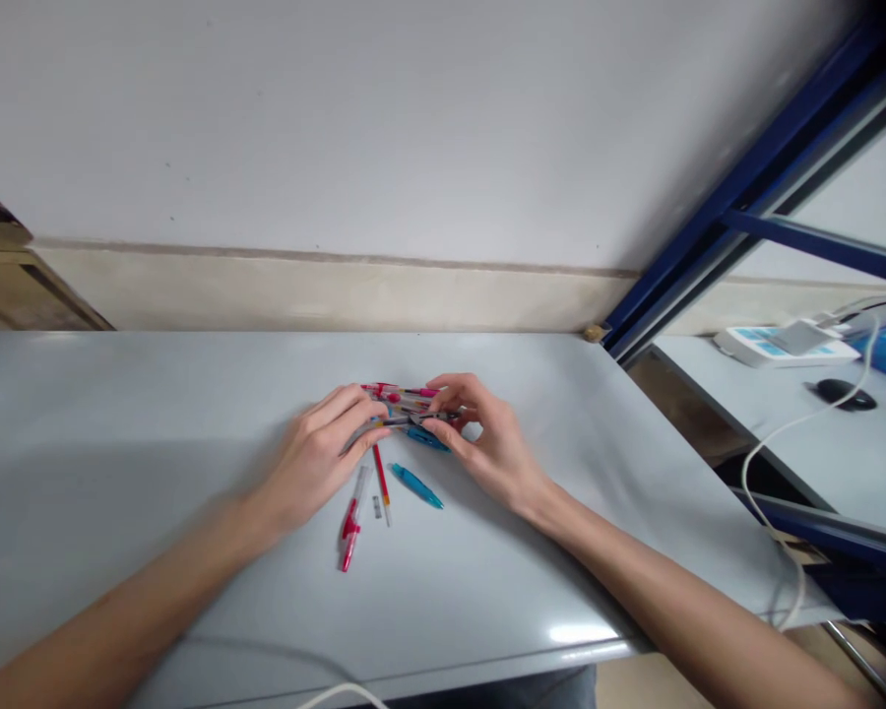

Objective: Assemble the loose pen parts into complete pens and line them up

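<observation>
Over the middle of the grey table, my left hand (323, 455) pinches one end of a thin dark pen part (403, 420). My right hand (487, 438) has its fingers closed on the other end of that part. Beneath and behind the hands lie several pink pens (422, 392) and a blue pen (426, 438), partly covered by the fingers. Nearer to me, a blue pen barrel (417, 485) lies to the right of a red ink refill (382, 478). A clear and pink pen barrel (353, 522) rests left of a small clear piece (376, 507).
A pale wall stands behind the table (155, 414). At the right are a blue metal frame (679, 251), a white cable (749, 473), a black mouse (846, 395) and a white device (772, 347) on another table.
</observation>
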A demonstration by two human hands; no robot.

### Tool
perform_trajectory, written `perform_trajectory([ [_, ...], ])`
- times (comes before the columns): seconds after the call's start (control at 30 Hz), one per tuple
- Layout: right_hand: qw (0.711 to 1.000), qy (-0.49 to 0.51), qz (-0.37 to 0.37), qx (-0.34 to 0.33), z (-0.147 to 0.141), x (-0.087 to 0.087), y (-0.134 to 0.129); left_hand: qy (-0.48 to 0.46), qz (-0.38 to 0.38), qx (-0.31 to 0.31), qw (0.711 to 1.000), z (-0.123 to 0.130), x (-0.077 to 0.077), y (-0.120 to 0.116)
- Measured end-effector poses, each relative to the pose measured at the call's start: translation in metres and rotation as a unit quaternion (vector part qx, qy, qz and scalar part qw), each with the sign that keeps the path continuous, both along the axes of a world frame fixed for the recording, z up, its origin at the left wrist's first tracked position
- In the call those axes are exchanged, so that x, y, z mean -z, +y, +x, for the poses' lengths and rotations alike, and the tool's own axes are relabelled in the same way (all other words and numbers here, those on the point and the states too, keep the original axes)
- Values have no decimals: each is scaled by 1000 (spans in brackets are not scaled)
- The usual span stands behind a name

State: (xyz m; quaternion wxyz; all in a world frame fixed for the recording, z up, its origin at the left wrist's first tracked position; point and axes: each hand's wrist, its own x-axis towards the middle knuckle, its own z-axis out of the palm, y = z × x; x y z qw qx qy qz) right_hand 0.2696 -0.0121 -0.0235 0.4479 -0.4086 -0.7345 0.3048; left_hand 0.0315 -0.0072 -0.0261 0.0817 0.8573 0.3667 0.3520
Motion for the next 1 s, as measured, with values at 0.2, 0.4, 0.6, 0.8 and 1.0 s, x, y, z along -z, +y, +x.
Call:
perform_trajectory([
  [0.2,1000,-4,12,0,3,-2,3,5,-5,2,1000,1,1,-2],
  [0.4,999,36,-37,14,2,-6,4,-17,-36,-28,999,4,-1,-1],
  [0.6,992,55,-108,46,0,-11,5,33,-56,-26,998,2,2,2],
  [0.8,984,94,-130,72,2,-5,8,58,-25,-24,998,0,2,4],
  [1.0,978,99,-177,46,2,-5,9,19,-34,-18,999,0,3,3],
])
